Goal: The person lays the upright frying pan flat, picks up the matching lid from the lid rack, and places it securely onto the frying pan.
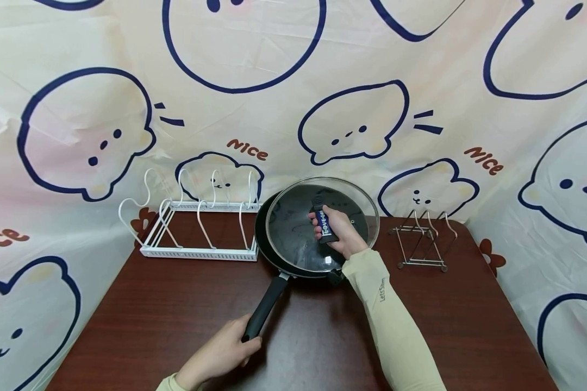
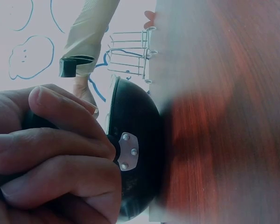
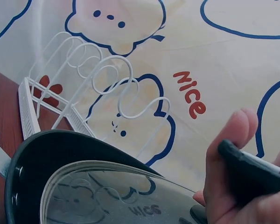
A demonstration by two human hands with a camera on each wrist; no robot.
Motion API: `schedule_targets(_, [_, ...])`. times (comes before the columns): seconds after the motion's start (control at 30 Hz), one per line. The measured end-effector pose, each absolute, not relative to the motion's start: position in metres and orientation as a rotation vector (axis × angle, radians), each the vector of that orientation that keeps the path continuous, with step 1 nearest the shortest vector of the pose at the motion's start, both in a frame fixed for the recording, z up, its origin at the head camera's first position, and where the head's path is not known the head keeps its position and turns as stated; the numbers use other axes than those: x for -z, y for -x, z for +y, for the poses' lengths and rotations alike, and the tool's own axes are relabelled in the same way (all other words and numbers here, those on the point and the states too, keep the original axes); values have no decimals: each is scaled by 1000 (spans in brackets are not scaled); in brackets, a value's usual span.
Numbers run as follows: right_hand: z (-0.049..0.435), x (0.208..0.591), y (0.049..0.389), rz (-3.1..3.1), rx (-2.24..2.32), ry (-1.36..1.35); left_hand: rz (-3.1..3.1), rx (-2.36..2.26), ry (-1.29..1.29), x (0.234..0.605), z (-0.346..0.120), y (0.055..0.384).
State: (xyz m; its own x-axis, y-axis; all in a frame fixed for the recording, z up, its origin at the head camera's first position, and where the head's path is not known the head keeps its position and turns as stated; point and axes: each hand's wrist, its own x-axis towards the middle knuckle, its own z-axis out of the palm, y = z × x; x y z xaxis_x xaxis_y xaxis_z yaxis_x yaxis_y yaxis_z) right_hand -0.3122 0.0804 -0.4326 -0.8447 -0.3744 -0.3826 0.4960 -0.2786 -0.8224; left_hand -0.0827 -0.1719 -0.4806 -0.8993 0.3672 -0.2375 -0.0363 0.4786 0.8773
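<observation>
A dark deep frying pan [image 1: 263, 239] stands at the middle of the table with its long handle [image 1: 268, 303] toward me. My left hand [image 1: 220, 350] grips that handle near its end, fingers curled round it. In the left wrist view, a riveted metal bracket [image 2: 129, 151] joins the handle to the pan's side. My right hand [image 1: 341, 231] holds the black handle [image 1: 326, 225] of a round glass lid [image 1: 293, 244]. The lid overlaps the pan, offset to the right, leaving the pan's left rim uncovered. In the right wrist view, the lid's edge [image 3: 60, 172] lies inside the pan's far-left rim.
A white rack [image 1: 200, 252] with tall curved dividers stands left of the pan, close to its rim. To the right is a small metal wire rack [image 1: 423, 263]. A cartoon-printed cloth [image 1: 274, 119] hangs behind and beside the brown table [image 1: 176, 309].
</observation>
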Motion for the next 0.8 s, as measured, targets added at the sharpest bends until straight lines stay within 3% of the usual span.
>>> schedule_targets(0.8, [78,432,312,1537,2085,-172,2305,-1401,-256,479,-171,83])
